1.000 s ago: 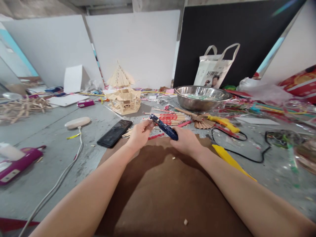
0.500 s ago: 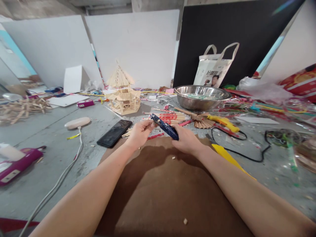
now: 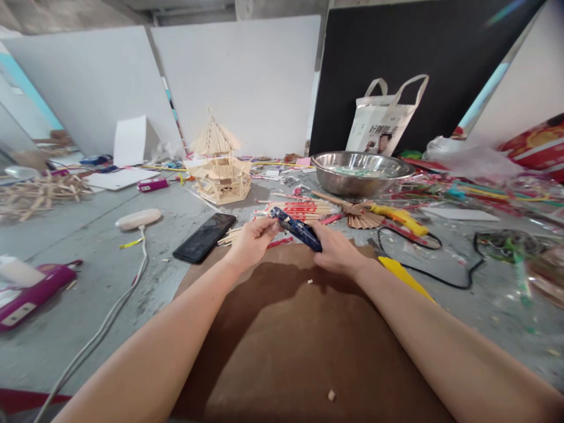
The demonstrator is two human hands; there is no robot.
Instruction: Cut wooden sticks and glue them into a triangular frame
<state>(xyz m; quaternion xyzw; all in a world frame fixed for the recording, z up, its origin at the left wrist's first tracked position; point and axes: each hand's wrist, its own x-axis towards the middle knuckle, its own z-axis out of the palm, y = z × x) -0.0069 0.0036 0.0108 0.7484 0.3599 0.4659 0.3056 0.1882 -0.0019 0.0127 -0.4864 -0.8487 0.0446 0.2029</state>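
My right hand (image 3: 335, 251) grips a dark blue tool (image 3: 298, 228), slanted up to the left, over the far edge of a brown cardboard sheet (image 3: 299, 346). My left hand (image 3: 251, 239) is closed in a pinch at the tool's upper tip; whatever it pinches is too small to make out. Just beyond the hands lies a bundle of red-wrapped wooden sticks (image 3: 299, 209). A black phone (image 3: 205, 237) lies flat to the left of my left hand.
A small stick-built pavilion (image 3: 219, 165) stands farther back, a steel bowl (image 3: 361, 173) to its right. A yellow glue gun (image 3: 398, 216) with a black cord, a folded wooden fan (image 3: 359, 217), a white charger with cable (image 3: 137, 219) and a magenta tool (image 3: 30, 291) lie around.
Both hands with the blue tool have shifted slightly right and down; the left fingers have closed in nearer the tool's tip.
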